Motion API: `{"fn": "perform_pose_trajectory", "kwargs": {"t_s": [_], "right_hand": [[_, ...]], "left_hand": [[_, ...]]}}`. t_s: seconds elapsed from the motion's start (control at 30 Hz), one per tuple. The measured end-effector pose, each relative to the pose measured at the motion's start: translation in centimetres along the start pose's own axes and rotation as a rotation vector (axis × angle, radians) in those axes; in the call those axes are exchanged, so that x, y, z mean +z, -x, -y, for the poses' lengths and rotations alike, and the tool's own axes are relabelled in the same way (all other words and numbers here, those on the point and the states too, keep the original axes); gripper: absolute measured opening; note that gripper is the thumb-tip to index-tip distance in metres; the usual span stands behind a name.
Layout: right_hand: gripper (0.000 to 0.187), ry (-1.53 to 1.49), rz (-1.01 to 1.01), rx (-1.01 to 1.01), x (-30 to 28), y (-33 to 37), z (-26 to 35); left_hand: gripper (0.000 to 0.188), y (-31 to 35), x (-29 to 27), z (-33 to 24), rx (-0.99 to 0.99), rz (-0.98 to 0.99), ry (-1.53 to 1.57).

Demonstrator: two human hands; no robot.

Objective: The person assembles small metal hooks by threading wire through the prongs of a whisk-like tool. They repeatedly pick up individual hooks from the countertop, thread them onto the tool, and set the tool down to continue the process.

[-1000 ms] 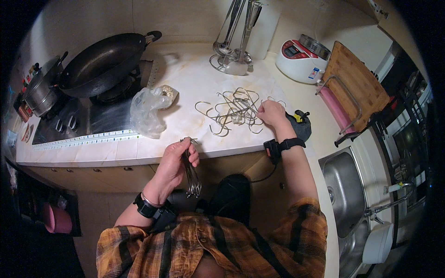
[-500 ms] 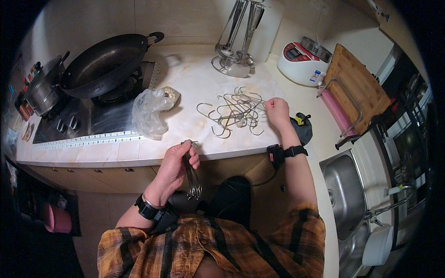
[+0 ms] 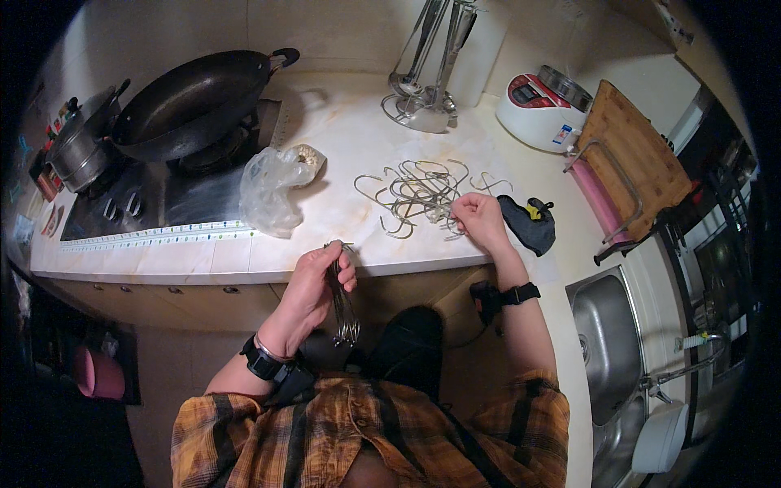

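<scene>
My left hand (image 3: 319, 281) is closed round a bundle of thin metal S-hooks (image 3: 345, 313), which hangs down in front of the counter's edge. On the counter lies a tangled pile of similar S-hooks (image 3: 415, 191). My right hand (image 3: 482, 221) is at the near right side of this pile, thumb and fingers pinched on a metal S-hook; most of that hook is hidden among the others. One single hook (image 3: 490, 183) lies a little apart, beyond my right hand. Beside that hand sits a dark grey cloth pouch (image 3: 530, 225) with a yellow patch.
A clear plastic bag (image 3: 272, 191) lies left of the pile, by the stove with a large black wok (image 3: 191, 102). Behind stand a utensil rack (image 3: 423, 118) and a rice cooker (image 3: 537, 114). To the right are a wooden cutting board (image 3: 634, 154) and a steel sink (image 3: 602, 350).
My right hand has come nearer and slightly left, to the pile's near side. A hook now lies apart on the right. My left hand still holds its bundle. The view has shifted slightly.
</scene>
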State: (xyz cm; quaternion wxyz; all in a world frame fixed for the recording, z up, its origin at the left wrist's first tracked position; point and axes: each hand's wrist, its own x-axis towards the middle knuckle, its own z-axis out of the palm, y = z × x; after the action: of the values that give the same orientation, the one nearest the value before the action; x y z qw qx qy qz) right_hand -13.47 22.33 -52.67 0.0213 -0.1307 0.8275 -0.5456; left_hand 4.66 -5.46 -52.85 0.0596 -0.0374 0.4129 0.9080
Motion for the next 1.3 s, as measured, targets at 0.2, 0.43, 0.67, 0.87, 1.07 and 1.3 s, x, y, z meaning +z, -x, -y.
{"fn": "perform_pose_trajectory", "kwargs": {"t_s": [0.2,0.43,0.67,0.87,1.07,1.3], "right_hand": [[0.013,0.484,-0.343,-0.290,0.6,0.6,0.3],[0.008,0.756,-0.440,-0.701,0.8,2.0,2.4],[0.008,0.679,-0.491,-0.998,1.9,4.3,4.9],[0.009,0.785,-0.447,-1.079,3.2,8.7,6.7],[0.009,0.764,-0.417,-0.968,4.2,11.1,7.2],[0.024,0.780,-0.313,-1.071,4.3,11.9,7.4]], "left_hand": [[0.033,-0.1,0.0,0.1,-0.001,0.003,0.012],[0.032,0.0,0.2,0.1,0.002,0.008,0.005],[0.033,-0.2,0.1,-0.2,0.014,0.005,0.061],[0.031,-0.2,-0.3,-0.4,0.003,0.025,0.124],[0.032,-0.3,-0.4,-0.6,0.017,0.017,0.147],[0.032,-0.2,-0.5,-0.6,0.054,0.028,0.135]]}}
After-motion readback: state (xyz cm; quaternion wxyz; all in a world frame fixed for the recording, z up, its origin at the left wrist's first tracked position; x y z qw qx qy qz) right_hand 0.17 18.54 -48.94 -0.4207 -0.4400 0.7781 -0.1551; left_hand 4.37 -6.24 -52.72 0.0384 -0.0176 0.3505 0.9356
